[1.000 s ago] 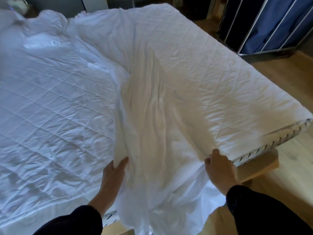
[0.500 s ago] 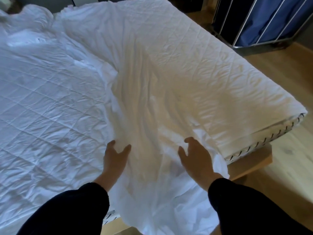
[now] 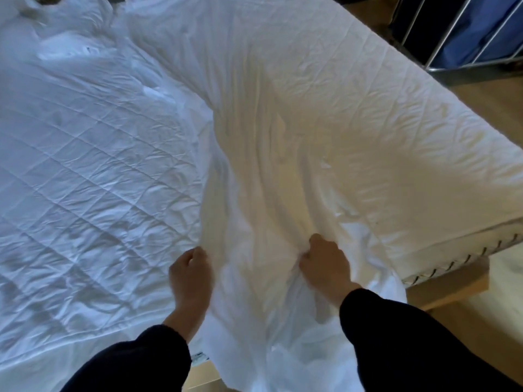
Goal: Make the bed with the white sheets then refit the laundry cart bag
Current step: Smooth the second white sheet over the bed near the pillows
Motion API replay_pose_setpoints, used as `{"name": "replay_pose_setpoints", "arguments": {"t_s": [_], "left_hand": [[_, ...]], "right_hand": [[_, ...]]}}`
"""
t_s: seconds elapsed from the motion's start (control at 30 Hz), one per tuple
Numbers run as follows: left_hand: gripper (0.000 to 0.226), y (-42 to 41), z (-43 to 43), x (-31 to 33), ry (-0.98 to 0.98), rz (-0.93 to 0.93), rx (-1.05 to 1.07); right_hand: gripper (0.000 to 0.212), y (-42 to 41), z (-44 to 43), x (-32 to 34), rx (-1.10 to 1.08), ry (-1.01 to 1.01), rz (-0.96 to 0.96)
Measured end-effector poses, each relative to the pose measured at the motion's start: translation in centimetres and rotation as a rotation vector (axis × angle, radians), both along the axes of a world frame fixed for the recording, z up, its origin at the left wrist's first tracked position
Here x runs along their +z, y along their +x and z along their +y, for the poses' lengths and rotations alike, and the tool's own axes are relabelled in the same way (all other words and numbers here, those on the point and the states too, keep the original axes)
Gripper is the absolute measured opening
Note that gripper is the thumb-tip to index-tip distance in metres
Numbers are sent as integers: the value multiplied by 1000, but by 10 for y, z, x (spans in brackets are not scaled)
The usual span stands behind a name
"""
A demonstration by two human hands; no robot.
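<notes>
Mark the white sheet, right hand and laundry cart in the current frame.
white sheet (image 3: pixel 283 165), head view, creased middle of the fabric.
right hand (image 3: pixel 325 264), head view, back of the hand.
laundry cart (image 3: pixel 458 18), head view, blue bag wall.

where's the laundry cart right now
In the head view the laundry cart stands in the top right corner, just beyond the right-hand side of the bed.

Your left hand and right hand both grip bunched white sheet at 6 o'clock; laundry cart at 2 o'clock.
</notes>
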State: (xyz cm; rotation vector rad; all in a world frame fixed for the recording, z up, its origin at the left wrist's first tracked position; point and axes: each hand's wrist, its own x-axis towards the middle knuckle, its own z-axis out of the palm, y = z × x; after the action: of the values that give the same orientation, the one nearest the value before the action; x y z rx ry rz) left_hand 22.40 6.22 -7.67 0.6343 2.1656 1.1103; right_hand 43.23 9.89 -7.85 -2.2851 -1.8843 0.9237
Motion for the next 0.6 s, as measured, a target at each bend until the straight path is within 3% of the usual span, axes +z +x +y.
{"name": "replay_pose_setpoints", "arguments": {"t_s": [0.13,0.2,0.3,0.4,0.5,0.6], "left_hand": [[22,-25,-10,-12,-37,173,145],[20,-28,-14,-17,-70,162,141],[25,-24,-14,-13,-49,105,-38],[32,-20,-2,-5,-81,-26,-201],[24,-19,6,0,-148,-187,-201],[17,-26,-5,1,-58,-80,-194]], "right_hand": [[14,23,-1,-5,-41,142,-76],[15,21,-5,-8,-58,159,-88],[30,2,-17,-11,42,318,-173],[38,-31,-36,-10,248,626,-27],[51,-70,-53,-5,377,516,41],[70,-96,-54,-3,407,169,146]]}}
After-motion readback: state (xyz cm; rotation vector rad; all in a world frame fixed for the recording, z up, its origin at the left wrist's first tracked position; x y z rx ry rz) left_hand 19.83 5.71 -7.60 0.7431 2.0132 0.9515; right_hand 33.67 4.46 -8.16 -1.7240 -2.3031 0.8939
